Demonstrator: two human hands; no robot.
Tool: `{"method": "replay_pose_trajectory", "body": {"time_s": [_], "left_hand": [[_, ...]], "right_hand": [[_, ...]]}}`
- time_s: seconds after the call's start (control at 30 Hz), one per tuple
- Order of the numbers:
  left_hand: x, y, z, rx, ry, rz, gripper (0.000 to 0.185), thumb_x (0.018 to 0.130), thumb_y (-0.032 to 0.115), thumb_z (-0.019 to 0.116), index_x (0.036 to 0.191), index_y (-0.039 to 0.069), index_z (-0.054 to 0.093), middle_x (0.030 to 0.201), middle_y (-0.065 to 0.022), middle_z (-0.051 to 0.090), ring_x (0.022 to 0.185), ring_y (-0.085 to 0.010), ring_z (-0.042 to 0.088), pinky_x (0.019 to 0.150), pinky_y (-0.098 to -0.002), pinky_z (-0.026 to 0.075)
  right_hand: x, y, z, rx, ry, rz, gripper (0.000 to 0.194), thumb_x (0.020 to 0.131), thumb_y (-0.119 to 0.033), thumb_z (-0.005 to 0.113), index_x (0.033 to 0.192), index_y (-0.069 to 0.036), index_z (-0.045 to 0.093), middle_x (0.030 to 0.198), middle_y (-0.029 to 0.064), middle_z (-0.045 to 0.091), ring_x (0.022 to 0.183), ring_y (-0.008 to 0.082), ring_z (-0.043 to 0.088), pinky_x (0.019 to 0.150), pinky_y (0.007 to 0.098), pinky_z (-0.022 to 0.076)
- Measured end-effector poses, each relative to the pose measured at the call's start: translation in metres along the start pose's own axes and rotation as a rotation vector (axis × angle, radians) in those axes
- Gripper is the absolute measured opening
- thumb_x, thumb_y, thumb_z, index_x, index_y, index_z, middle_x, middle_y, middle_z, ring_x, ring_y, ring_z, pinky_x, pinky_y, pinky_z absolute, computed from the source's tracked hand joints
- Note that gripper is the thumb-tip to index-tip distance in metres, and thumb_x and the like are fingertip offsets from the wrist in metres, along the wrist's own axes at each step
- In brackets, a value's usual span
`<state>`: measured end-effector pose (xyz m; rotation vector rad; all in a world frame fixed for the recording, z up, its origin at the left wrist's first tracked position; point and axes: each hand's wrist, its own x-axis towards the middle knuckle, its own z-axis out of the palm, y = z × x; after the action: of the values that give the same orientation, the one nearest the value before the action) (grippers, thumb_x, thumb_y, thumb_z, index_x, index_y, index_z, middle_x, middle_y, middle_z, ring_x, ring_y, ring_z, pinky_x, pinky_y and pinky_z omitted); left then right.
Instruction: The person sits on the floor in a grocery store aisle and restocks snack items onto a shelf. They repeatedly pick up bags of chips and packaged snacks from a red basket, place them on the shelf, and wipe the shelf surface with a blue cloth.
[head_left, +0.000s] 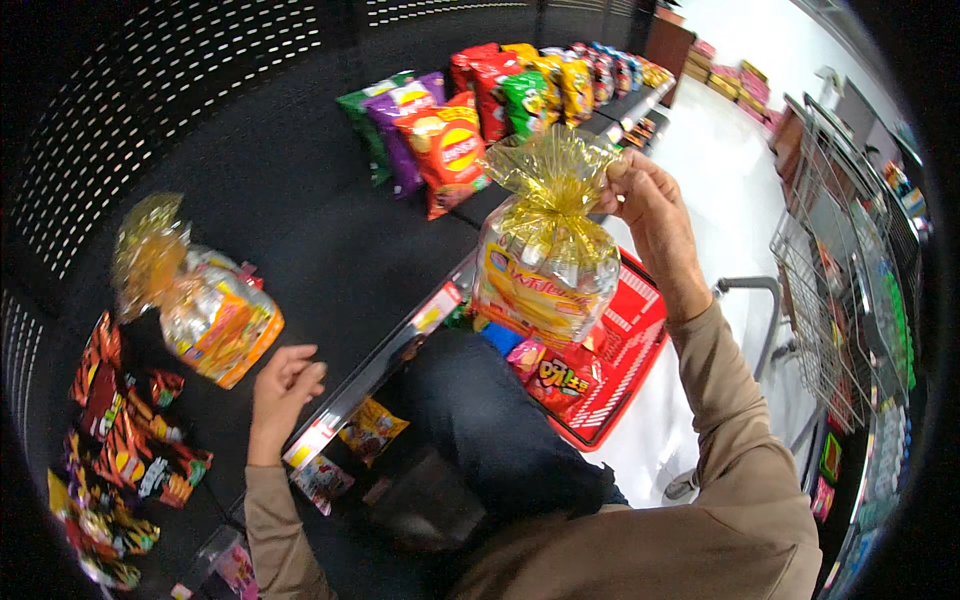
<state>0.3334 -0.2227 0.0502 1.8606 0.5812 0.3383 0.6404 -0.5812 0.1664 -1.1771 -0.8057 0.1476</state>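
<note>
My right hand (646, 196) pinches the gathered neck of a clear bag of packaged snacks (544, 277) with gold-tinted film at its top. That bag hangs above a red plastic shopping basket (651, 300), hiding part of it. Inside the basket lies a pink-red snack bag (564, 379), among other packets. Over the front of the black shelf, my left hand (285, 394) is empty, its fingers slightly curled and apart. Just beyond it, a similar gold-topped bag of snacks (225, 319) with an orange lower part leans on the shelf.
Red, purple and green chip bags (446, 146) stand at the shelf's far end. Dark, tiger-striped packets (139, 442) fill its left side. Price tags line the shelf edge (375, 352), and a lower shelf holds a yellow packet (373, 427). A wire shopping cart (817, 300) stands at right.
</note>
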Motion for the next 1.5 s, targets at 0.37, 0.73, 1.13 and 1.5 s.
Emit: {"method": "replay_pose_trajectory", "body": {"time_s": [0.37, 0.73, 1.13, 1.5], "left_hand": [[-0.030, 0.031, 0.004, 0.111, 0.093, 0.395, 0.104, 0.069, 0.020, 0.092, 0.154, 0.009, 0.034, 0.141, -0.0130, 0.055, 0.128, -0.0240, 0.054, 0.096, -0.0390, 0.049], [-0.050, -0.002, -0.057, 0.023, 0.278, 0.269, 0.066, 0.074, 0.014, 0.090, 0.127, -0.001, 0.053, 0.118, -0.0088, 0.069, 0.106, -0.0150, 0.066, 0.096, -0.0330, 0.052], [-0.050, -0.060, -0.096, 0.091, 0.325, 0.015, 0.072, 0.069, 0.024, 0.092, 0.128, -0.001, 0.057, 0.117, -0.0118, 0.071, 0.107, -0.0185, 0.066, 0.096, -0.0336, 0.050], [-0.061, -0.054, -0.092, 0.101, 0.370, 0.073, 0.075, 0.074, 0.020, 0.089, 0.134, -0.002, 0.050, 0.120, -0.0134, 0.070, 0.104, -0.0177, 0.068, 0.089, -0.0329, 0.055]], "right_hand": [[0.061, -0.018, 0.169, 0.217, -0.370, -0.033, 0.016, 0.100, -0.017, 0.054, 0.093, -0.005, 0.062, 0.084, -0.0006, 0.061, 0.075, 0.0059, 0.058, 0.074, 0.0231, 0.0521], [0.074, 0.029, 0.321, 0.290, -0.650, 0.038, 0.019, 0.099, -0.021, 0.055, 0.086, -0.007, 0.059, 0.079, -0.0012, 0.059, 0.074, 0.0070, 0.059, 0.075, 0.0274, 0.0556], [0.048, 0.103, 0.362, 0.162, -0.706, -0.137, 0.024, 0.103, -0.014, 0.055, 0.123, -0.001, 0.056, 0.093, 0.0069, 0.069, 0.089, 0.0117, 0.067, 0.082, 0.0276, 0.0540], [-0.024, 0.162, 0.271, -0.361, -0.796, -0.016, 0.092, 0.078, -0.038, 0.086, 0.145, 0.003, 0.039, 0.119, 0.0245, 0.065, 0.108, 0.0333, 0.066, 0.095, 0.0409, 0.0519]]}}
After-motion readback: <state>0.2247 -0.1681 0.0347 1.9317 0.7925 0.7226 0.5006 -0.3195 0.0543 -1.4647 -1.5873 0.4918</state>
